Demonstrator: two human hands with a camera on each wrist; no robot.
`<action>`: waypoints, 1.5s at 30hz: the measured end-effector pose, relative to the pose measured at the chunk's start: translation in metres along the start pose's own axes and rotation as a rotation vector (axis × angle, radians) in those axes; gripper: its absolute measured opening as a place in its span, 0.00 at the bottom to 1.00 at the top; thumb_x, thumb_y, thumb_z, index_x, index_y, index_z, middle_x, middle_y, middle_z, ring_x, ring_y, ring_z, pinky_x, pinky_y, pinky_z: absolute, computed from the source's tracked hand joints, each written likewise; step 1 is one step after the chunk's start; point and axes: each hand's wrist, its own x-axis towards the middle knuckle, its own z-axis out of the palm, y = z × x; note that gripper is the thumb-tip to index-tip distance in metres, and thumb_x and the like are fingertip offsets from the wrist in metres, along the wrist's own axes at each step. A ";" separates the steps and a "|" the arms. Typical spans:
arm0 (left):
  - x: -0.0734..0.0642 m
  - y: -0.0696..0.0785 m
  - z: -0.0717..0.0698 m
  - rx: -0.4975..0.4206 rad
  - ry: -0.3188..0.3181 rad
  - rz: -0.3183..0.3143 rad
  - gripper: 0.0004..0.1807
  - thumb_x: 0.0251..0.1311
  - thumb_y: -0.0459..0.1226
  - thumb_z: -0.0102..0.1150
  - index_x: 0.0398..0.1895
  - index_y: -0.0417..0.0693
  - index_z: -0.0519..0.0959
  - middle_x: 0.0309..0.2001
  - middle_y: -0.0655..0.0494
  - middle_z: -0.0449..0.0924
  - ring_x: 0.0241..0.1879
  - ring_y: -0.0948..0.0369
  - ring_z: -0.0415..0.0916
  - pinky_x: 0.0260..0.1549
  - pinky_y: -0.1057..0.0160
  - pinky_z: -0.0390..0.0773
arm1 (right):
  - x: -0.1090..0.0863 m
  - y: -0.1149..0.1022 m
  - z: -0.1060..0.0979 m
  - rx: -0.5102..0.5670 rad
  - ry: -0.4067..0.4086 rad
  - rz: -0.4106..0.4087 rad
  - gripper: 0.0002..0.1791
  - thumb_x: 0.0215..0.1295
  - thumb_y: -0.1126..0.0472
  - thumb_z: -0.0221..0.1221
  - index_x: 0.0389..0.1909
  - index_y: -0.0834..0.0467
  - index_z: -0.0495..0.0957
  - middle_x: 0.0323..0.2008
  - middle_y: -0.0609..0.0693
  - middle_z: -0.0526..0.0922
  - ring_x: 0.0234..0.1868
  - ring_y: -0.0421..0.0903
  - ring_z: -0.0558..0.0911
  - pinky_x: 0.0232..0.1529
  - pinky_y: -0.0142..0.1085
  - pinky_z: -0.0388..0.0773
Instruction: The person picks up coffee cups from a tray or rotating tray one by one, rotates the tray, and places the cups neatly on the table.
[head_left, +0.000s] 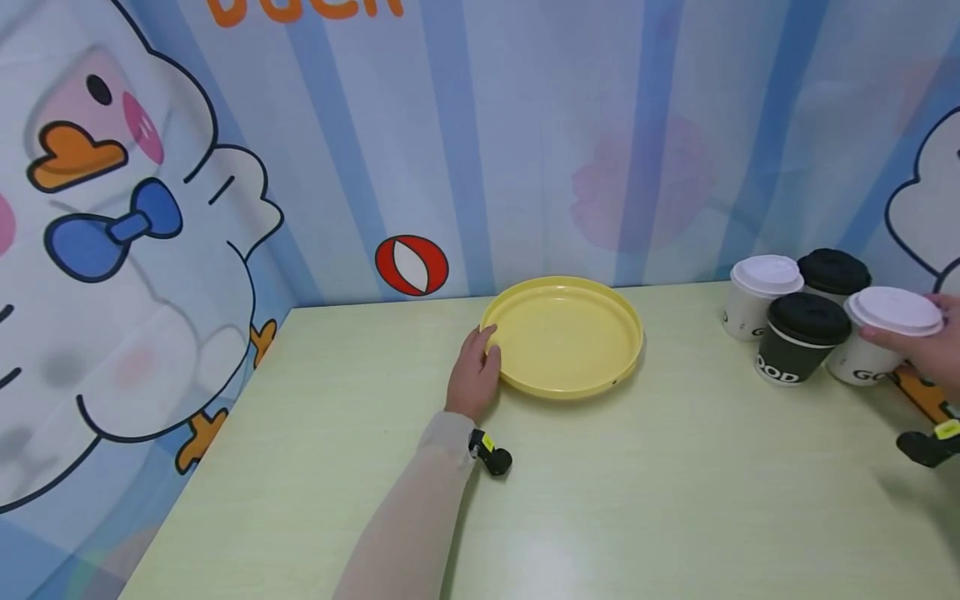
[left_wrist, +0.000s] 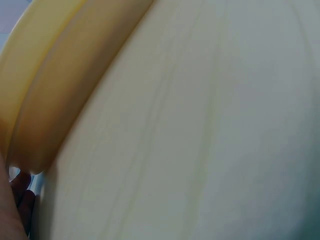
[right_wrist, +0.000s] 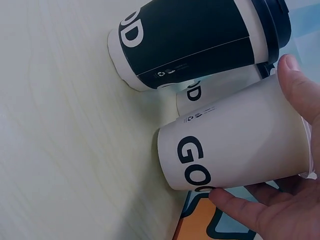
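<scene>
In the head view, my left hand (head_left: pixel 475 375) holds the left edge of a round yellow tray (head_left: pixel 562 337), with the thumb at its rim. The left wrist view shows the tray's outer wall (left_wrist: pixel 65 75) close up and a few fingertips (left_wrist: pixel 26 202) by its edge. At the far right, my right hand (head_left: pixel 926 342) grips a white paper cup (head_left: pixel 862 358) with a white lid. Thumb and fingers lie on opposite sides of that cup (right_wrist: pixel 235 140) in the right wrist view. Beside it stands a black-sleeved cup (head_left: pixel 795 350) with a black lid.
Behind these stand another white-lidded cup (head_left: pixel 750 304) and another black-lidded cup (head_left: pixel 834 271). All are on a pale wooden table (head_left: pixel 637 483). A blue striped cloth backdrop (head_left: pixel 510 150) with cartoon ducks hangs along the back and left edges.
</scene>
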 end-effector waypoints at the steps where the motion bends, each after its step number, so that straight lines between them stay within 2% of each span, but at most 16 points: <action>1: 0.000 0.000 0.000 0.000 0.000 0.003 0.27 0.78 0.50 0.39 0.75 0.59 0.66 0.78 0.50 0.56 0.76 0.53 0.57 0.73 0.50 0.60 | 0.001 0.001 0.000 0.010 -0.007 -0.001 0.53 0.72 0.47 0.54 0.76 0.72 0.32 0.74 0.79 0.41 0.69 0.81 0.54 0.55 0.68 0.69; 13: -0.002 0.000 -0.001 0.003 -0.010 -0.010 0.26 0.78 0.50 0.39 0.75 0.58 0.66 0.78 0.51 0.56 0.76 0.54 0.57 0.73 0.51 0.60 | -0.001 0.004 0.004 0.031 -0.029 -0.028 0.51 0.73 0.49 0.53 0.76 0.72 0.30 0.75 0.78 0.40 0.70 0.81 0.53 0.56 0.70 0.64; 21: -0.002 0.001 -0.002 -0.004 -0.007 -0.003 0.26 0.78 0.49 0.40 0.75 0.57 0.66 0.78 0.51 0.56 0.75 0.54 0.57 0.73 0.52 0.60 | -0.002 0.003 0.006 0.012 -0.034 -0.038 0.54 0.72 0.45 0.54 0.77 0.71 0.31 0.74 0.78 0.40 0.69 0.81 0.54 0.56 0.71 0.64; 27: -0.003 -0.001 -0.001 0.007 -0.011 -0.010 0.26 0.78 0.49 0.39 0.74 0.57 0.67 0.78 0.51 0.57 0.75 0.54 0.57 0.73 0.52 0.60 | -0.007 0.003 0.005 0.009 -0.047 -0.049 0.51 0.74 0.48 0.53 0.76 0.72 0.31 0.74 0.79 0.39 0.67 0.81 0.54 0.57 0.71 0.63; 29: -0.003 -0.002 -0.001 0.009 -0.014 -0.020 0.26 0.78 0.49 0.39 0.74 0.58 0.67 0.78 0.52 0.56 0.75 0.55 0.58 0.72 0.52 0.60 | 0.001 0.013 0.008 0.013 -0.050 -0.063 0.53 0.73 0.46 0.54 0.77 0.71 0.31 0.74 0.79 0.39 0.68 0.81 0.54 0.56 0.71 0.65; 30: -0.003 -0.002 -0.001 0.008 -0.015 -0.026 0.25 0.78 0.49 0.40 0.74 0.58 0.67 0.78 0.52 0.56 0.75 0.55 0.58 0.72 0.52 0.60 | 0.003 0.017 0.009 0.008 -0.049 -0.074 0.56 0.71 0.42 0.54 0.77 0.70 0.31 0.74 0.79 0.39 0.67 0.81 0.55 0.52 0.69 0.69; 33: -0.001 -0.005 -0.002 0.008 -0.014 -0.029 0.25 0.78 0.50 0.39 0.74 0.59 0.67 0.78 0.53 0.56 0.75 0.55 0.57 0.73 0.52 0.60 | 0.021 0.035 0.012 -0.024 -0.041 -0.093 0.61 0.67 0.38 0.57 0.78 0.68 0.29 0.75 0.78 0.37 0.68 0.81 0.53 0.50 0.70 0.71; 35: -0.001 -0.008 -0.002 -0.004 -0.014 -0.022 0.26 0.79 0.49 0.38 0.75 0.59 0.66 0.78 0.52 0.55 0.76 0.54 0.56 0.73 0.51 0.59 | 0.031 0.043 0.012 -0.081 -0.022 -0.084 0.65 0.64 0.34 0.58 0.78 0.67 0.27 0.75 0.77 0.33 0.69 0.81 0.50 0.47 0.70 0.73; 37: -0.003 -0.011 -0.002 -0.012 -0.023 -0.028 0.26 0.79 0.49 0.37 0.76 0.59 0.64 0.79 0.51 0.53 0.77 0.53 0.53 0.74 0.50 0.57 | 0.052 0.058 0.012 -0.139 -0.014 -0.061 0.70 0.59 0.28 0.58 0.78 0.65 0.24 0.76 0.74 0.28 0.71 0.82 0.46 0.45 0.71 0.74; 39: -0.004 -0.013 -0.003 -0.025 -0.039 -0.046 0.27 0.79 0.49 0.36 0.78 0.60 0.61 0.80 0.50 0.51 0.78 0.53 0.50 0.74 0.49 0.55 | 0.072 0.065 0.009 -0.212 -0.014 -0.039 0.74 0.54 0.21 0.55 0.78 0.62 0.21 0.76 0.73 0.25 0.70 0.82 0.44 0.37 0.68 0.77; 41: -0.005 -0.015 -0.006 -0.030 -0.059 -0.088 0.29 0.79 0.50 0.34 0.80 0.61 0.56 0.81 0.50 0.47 0.79 0.52 0.46 0.75 0.47 0.53 | 0.085 0.059 0.002 -0.264 -0.045 -0.019 0.77 0.49 0.17 0.53 0.77 0.61 0.18 0.75 0.71 0.21 0.70 0.83 0.43 0.31 0.67 0.77; 43: -0.003 -0.014 -0.014 -0.007 -0.079 -0.137 0.30 0.79 0.53 0.32 0.81 0.63 0.52 0.81 0.51 0.43 0.79 0.52 0.44 0.75 0.46 0.52 | 0.086 0.036 -0.008 -0.336 -0.035 -0.038 0.77 0.50 0.16 0.51 0.78 0.61 0.19 0.76 0.71 0.22 0.71 0.82 0.44 0.39 0.70 0.75; 45: 0.003 -0.009 -0.026 0.026 -0.090 -0.163 0.32 0.78 0.55 0.30 0.82 0.64 0.49 0.82 0.53 0.39 0.80 0.52 0.41 0.75 0.45 0.51 | 0.068 -0.007 -0.016 -0.354 -0.025 -0.062 0.74 0.53 0.17 0.48 0.78 0.63 0.21 0.76 0.71 0.24 0.72 0.79 0.42 0.52 0.73 0.68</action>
